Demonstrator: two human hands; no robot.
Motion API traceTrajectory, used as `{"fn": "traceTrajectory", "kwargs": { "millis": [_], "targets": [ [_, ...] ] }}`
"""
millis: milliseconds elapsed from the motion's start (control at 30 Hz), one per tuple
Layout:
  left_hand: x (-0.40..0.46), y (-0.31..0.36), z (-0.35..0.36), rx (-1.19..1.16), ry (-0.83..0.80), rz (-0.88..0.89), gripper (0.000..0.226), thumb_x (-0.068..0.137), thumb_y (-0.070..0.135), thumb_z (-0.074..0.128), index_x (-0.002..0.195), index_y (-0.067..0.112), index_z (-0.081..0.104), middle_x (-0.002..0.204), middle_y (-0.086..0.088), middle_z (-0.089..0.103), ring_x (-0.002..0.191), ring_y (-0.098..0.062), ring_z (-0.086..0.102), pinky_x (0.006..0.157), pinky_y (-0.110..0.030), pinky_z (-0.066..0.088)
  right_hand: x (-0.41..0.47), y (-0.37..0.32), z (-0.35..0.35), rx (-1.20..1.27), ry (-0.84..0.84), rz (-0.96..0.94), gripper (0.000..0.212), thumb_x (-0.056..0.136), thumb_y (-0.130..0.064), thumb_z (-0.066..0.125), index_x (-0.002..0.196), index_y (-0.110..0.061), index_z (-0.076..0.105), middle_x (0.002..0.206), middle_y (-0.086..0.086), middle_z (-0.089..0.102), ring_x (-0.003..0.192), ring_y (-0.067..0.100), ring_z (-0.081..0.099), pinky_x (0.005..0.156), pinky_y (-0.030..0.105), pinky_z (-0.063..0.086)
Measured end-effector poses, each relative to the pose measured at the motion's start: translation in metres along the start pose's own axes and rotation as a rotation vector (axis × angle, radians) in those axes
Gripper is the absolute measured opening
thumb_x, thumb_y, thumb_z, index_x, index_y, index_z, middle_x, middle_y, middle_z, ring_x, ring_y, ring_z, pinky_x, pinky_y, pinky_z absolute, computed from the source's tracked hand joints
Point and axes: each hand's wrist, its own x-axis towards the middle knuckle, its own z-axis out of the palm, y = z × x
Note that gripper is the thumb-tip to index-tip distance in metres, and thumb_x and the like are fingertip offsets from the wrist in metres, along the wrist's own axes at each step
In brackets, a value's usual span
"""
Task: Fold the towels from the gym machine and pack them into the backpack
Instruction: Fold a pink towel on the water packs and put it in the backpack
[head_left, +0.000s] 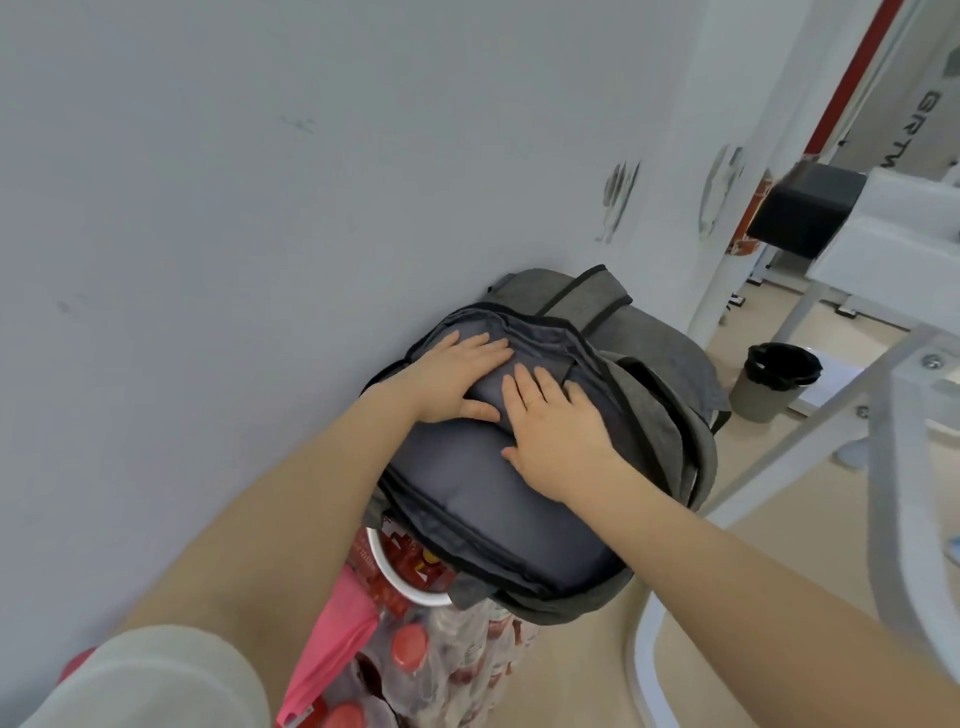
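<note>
Grey fabric backpack (660, 374) with black trim lies against the pale wall (260, 156), propped on top of a shrink-wrapped pack of red-capped plastic bottles (441, 654), main compartment unzipped and gaping toward the camera. Inside the opening sits a dark blue-grey padded fabric bulk (493, 493), filling the compartment nearly to its zip edge; cannot tell whether this is folded towel or inner lining. Left hand (457, 376) lies flat on the far end of that bulk, near the wall-side rim of the opening, fingers straight and together, thumb tucked along the near side, pressing down, gripping nothing. Right hand (550, 426) lies flat just beside it, toward the backpack's outer side, fingers spread and extended, palm down on the same fabric, also holding nothing. The two hands are nearly touching at the middle of the bulk. Black-edged grey shoulder straps (587, 301) fold over the backpack's far top. A round white-rimmed container with red printed contents (410, 566) shows under the backpack's near edge, partly covered. Pink cloth (332, 644) hangs beside the bottle pack at the lower left. White metal gym machine frame (883, 415) stands on the right over the beige floor (701, 623); a grey bin with black liner (774, 379) stands on the floor beyond the backpack; its contents are not visible. Black padded block (805, 208) sits at upper right on the machine.
</note>
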Motion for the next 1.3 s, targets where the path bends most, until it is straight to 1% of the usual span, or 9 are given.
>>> {"fn": "traceTrajectory", "kwargs": {
  "millis": [100,200,367,533,700,833,1033,1200,1300],
  "targets": [
    [-0.022,-0.009,-0.002,-0.232,0.119,-0.018,0.058,0.091,0.016,0.055,0.142,0.010,0.028,0.155,-0.004,0.018,0.144,-0.018,0.011,0.113,-0.022,0.005,0.010,-0.009,0.010,0.081,-0.021,0.053,0.066,0.100,-0.036,0.028,0.146,-0.016,-0.014,0.157,0.015,-0.003,0.144,0.032,0.004,0.114,0.048,0.013],
    [-0.065,-0.006,0.003,-0.265,0.238,-0.076,0.046,0.093,0.011,0.049,0.138,0.011,0.038,0.150,-0.004,0.030,0.139,-0.017,0.027,0.109,-0.017,0.015,0.017,-0.011,0.013,0.088,-0.073,0.070,0.064,0.100,-0.029,0.027,0.144,-0.027,-0.020,0.156,0.017,-0.001,0.142,0.036,0.008,0.112,0.053,0.017],
    [-0.155,0.002,0.033,-0.230,0.183,-0.401,0.047,0.094,0.021,0.048,0.138,0.012,0.036,0.145,-0.006,0.035,0.129,-0.023,0.039,0.105,-0.023,0.025,0.018,-0.021,0.007,0.002,-0.075,0.110,0.060,0.101,-0.026,0.024,0.146,-0.022,-0.015,0.155,0.020,0.000,0.140,0.043,0.010,0.107,0.060,0.020],
    [-0.201,0.014,0.065,-0.139,0.059,-0.938,0.063,0.090,0.048,0.045,0.139,0.010,0.030,0.143,-0.014,0.032,0.128,-0.033,0.037,0.102,-0.045,0.035,0.020,-0.031,0.001,-0.091,-0.057,0.104,0.058,0.099,-0.018,0.026,0.148,-0.011,-0.006,0.155,0.012,-0.001,0.134,0.051,0.017,0.101,0.063,0.027],
    [-0.219,0.020,0.072,-0.192,0.031,-1.275,0.072,0.084,0.064,0.043,0.120,0.003,0.043,0.122,-0.019,0.054,0.111,-0.035,0.053,0.086,-0.041,0.044,0.020,-0.031,0.001,-0.129,-0.078,0.067,0.059,0.100,-0.019,0.023,0.147,-0.015,-0.011,0.154,0.018,0.008,0.132,0.052,0.023,0.101,0.061,0.029],
    [-0.211,0.031,0.072,-0.424,0.136,-1.313,0.074,0.080,0.050,0.061,0.126,-0.001,0.035,0.124,-0.020,0.052,0.108,-0.035,0.055,0.079,-0.038,0.045,0.020,-0.033,-0.002,-0.152,-0.081,0.012,0.064,0.099,-0.019,0.028,0.146,-0.026,-0.015,0.152,0.024,0.011,0.126,0.053,0.031,0.098,0.059,0.033],
    [-0.209,0.026,0.070,-1.358,0.519,-1.410,0.090,0.057,0.023,0.086,0.129,-0.004,0.040,0.124,-0.020,0.055,0.105,-0.036,0.056,0.089,-0.046,0.048,0.026,-0.034,-0.010,-0.114,-0.134,0.026,0.079,0.094,-0.018,0.045,0.147,-0.020,-0.013,0.153,0.023,0.008,0.126,0.053,0.031,0.098,0.059,0.035],
    [-0.201,0.033,0.035,-1.901,0.673,-1.153,0.018,0.083,0.016,0.064,0.095,0.004,0.058,0.073,-0.010,0.071,0.072,-0.025,0.062,0.068,-0.039,0.049,0.037,-0.031,-0.022,-0.063,-0.127,0.024,0.082,0.090,-0.015,0.049,0.148,-0.021,-0.009,0.149,0.022,0.015,0.119,0.046,0.043,0.091,0.052,0.045],
    [-0.182,0.040,-0.001,-2.007,0.670,-0.888,0.009,0.088,0.015,0.055,0.092,0.008,0.059,0.065,-0.005,0.071,0.064,-0.019,0.068,0.062,-0.036,0.054,0.041,-0.020,-0.028,-0.022,-0.082,-0.023,0.081,0.088,-0.008,0.050,0.148,-0.023,-0.003,0.143,0.020,0.027,0.113,0.038,0.051,0.081,0.039,0.048]
  ]
}}
